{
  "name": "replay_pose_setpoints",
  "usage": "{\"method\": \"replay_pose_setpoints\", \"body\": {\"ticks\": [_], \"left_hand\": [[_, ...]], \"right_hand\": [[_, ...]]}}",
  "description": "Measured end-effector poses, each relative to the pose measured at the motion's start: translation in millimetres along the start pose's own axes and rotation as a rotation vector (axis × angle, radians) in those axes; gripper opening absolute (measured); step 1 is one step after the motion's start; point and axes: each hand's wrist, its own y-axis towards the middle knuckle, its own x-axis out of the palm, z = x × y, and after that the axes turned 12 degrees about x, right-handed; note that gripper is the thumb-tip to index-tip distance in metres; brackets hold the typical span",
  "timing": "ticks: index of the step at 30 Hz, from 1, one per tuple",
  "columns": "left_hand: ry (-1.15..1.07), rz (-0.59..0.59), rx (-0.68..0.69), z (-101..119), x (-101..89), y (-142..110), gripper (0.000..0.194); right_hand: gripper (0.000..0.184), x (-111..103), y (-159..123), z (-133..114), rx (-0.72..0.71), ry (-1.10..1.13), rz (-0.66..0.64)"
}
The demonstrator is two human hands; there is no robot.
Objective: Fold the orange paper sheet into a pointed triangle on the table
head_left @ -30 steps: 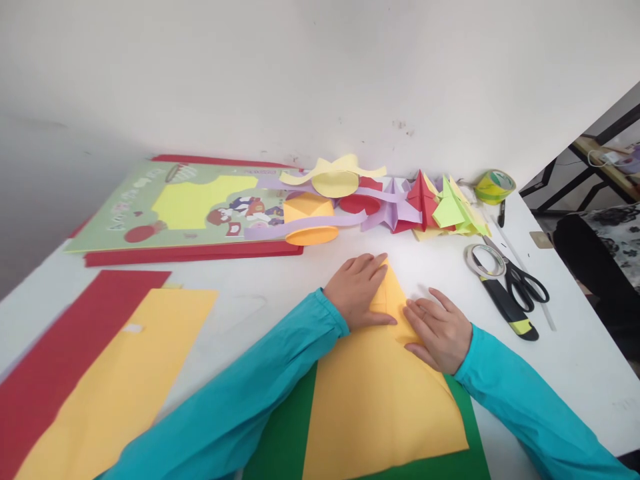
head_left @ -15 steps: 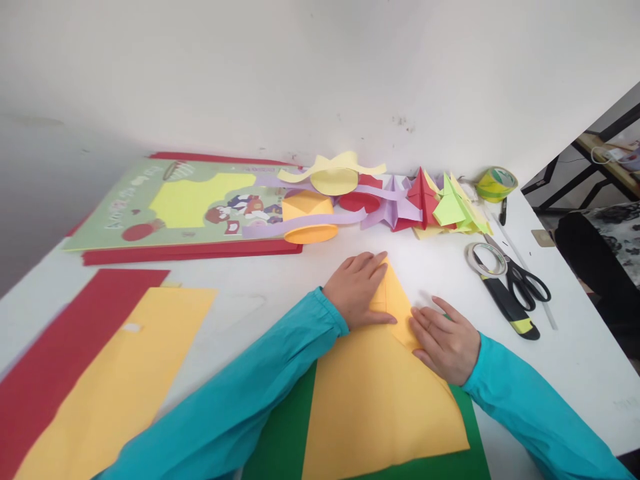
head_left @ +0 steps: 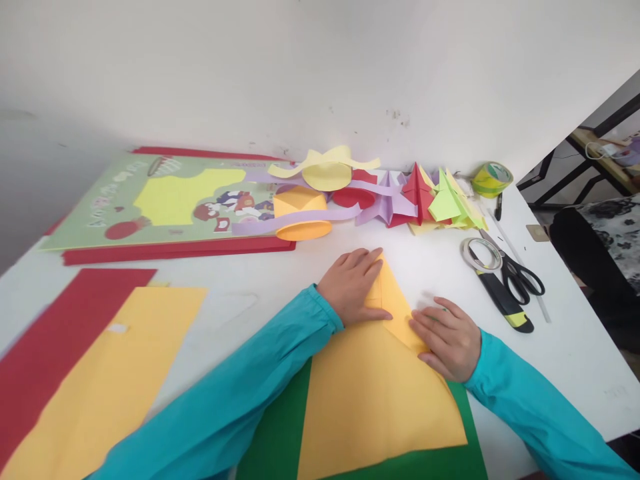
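A sheet of yellow-orange paper (head_left: 380, 393) lies in front of me, its far corner folded to a point with a flap down the right side. My left hand (head_left: 353, 287) rests flat on the folded tip, thumb and fingers spread. At the right edge of the flap is my right hand (head_left: 445, 337), fingers stretched out and touching the crease, not wrapped round it. Beneath the folded sheet, green paper (head_left: 280, 427) shows on both sides and at the near edge. The underside of the fold is hidden.
To the left lie red paper (head_left: 65, 333) and another yellow sheet (head_left: 135, 347). An illustrated pad (head_left: 100, 200) and folded paper stars (head_left: 417, 197) line the wall. On the right are scissors (head_left: 520, 277), a box cutter (head_left: 500, 300), clear tape (head_left: 465, 253) and yellow-green tape (head_left: 493, 180).
The view has shifted slightly, so most things sit a little further left. Both hands stay on the folded paper, with the right fingers barely moved along the edge.
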Motion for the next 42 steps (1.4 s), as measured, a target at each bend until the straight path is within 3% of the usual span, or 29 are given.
{"method": "replay_pose_setpoints", "body": {"ticks": [7,12,20,42], "left_hand": [[0.013,-0.018,-0.008,0.7,-1.7,0.6,0.097],[0.017,-0.005,0.001,0.2,-1.7,0.6,0.096],[0.039,0.016,0.003,1.2,2.6,0.0,0.097],[0.006,-0.048,-0.02,0.5,-2.5,1.2,0.098]], "right_hand": [[0.039,0.1,7.9,20.9,0.156,0.063,-0.057],[0.043,6.7,6.8,20.1,0.125,0.061,-0.096],[0.037,17.3,0.2,22.5,0.118,0.075,-0.054],[0.02,1.8,-19.2,19.1,0.05,0.184,0.014]]}}
